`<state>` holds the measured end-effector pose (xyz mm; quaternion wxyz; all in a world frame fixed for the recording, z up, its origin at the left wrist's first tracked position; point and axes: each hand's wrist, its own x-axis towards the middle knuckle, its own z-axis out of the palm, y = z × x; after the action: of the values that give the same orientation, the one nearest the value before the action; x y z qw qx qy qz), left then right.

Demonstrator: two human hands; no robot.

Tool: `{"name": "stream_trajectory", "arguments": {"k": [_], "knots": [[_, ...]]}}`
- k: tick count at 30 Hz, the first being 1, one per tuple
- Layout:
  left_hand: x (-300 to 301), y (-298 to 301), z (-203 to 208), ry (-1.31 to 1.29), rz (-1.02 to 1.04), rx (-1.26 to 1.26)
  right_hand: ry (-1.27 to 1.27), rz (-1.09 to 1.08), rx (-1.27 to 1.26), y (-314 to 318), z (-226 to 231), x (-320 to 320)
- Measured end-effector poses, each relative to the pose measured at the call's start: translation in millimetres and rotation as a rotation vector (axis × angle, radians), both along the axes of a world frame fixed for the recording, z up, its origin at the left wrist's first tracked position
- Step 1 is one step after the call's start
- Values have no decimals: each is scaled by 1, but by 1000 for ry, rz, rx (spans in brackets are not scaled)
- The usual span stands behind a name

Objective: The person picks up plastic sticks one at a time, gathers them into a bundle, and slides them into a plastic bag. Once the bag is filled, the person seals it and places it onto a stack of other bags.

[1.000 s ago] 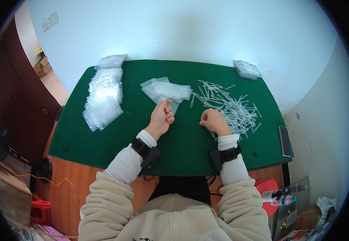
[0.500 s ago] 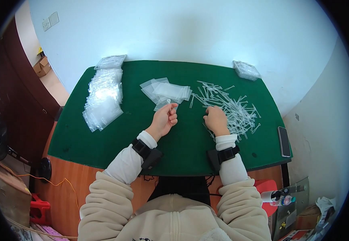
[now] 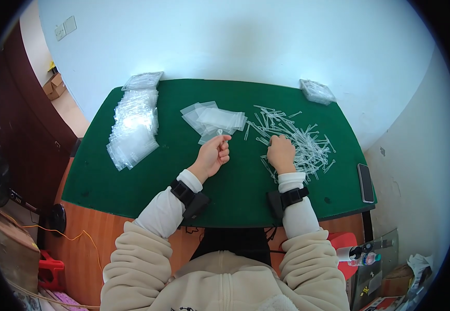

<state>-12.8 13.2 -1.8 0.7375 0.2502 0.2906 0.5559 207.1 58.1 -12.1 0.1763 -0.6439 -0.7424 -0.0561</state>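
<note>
My left hand [image 3: 212, 156] is closed in a pinch just in front of the flat clear plastic bags [image 3: 223, 118] at the middle of the table. The looped end of a cotter pin [image 3: 219, 131] sticks up from its fingertips. My right hand [image 3: 282, 154] reaches down at the left side of a loose heap of silvery cotter pins [image 3: 310, 147]. Its fingers are bent and drawn together, and their tips are hidden, so I cannot make out what they hold. The pins in the heap lie criss-cross, with round loops at one end.
An overlapping row of clear bags [image 3: 134, 122] runs along the left of the green tabletop [image 3: 183, 194]. A packed bag stack [image 3: 317, 92] sits at the far right corner. A phone [image 3: 366, 183] lies by the right edge. The wall [image 3: 266, 41] borders the table's back.
My right hand has shifted slightly to the right and its fingers have drawn in over the heap. The left hand is almost where it was, still with the cotter pin.
</note>
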Motion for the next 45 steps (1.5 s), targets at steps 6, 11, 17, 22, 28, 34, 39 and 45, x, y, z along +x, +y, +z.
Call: {"name": "stream_trajectory", "arguments": {"k": [6, 11, 17, 22, 28, 34, 39, 45], "knots": [[1, -1, 1, 15, -13, 2, -17, -19, -29, 3, 0, -5], [1, -1, 1, 23, -9, 13, -62, -63, 12, -4, 6, -7], [2, -1, 2, 27, -6, -1, -78, -93, -74, -9, 15, -9], [2, -1, 2, 26, -4, 4, -9, -62, -188, -14, 20, -14], [4, -3, 3, 61, 40, 19, 105, 23, -52, -18, 25, -19], [5, -2, 0, 161, 93, 95, 679, 390, -113, -20, 22, -33], [7, -3, 1, 272, 106, 143, 1007, 673, -292, -28, 18, -48], [7, -1, -5, 431, 130, 249, 1021, 743, -397, -28, 15, -49]]}}
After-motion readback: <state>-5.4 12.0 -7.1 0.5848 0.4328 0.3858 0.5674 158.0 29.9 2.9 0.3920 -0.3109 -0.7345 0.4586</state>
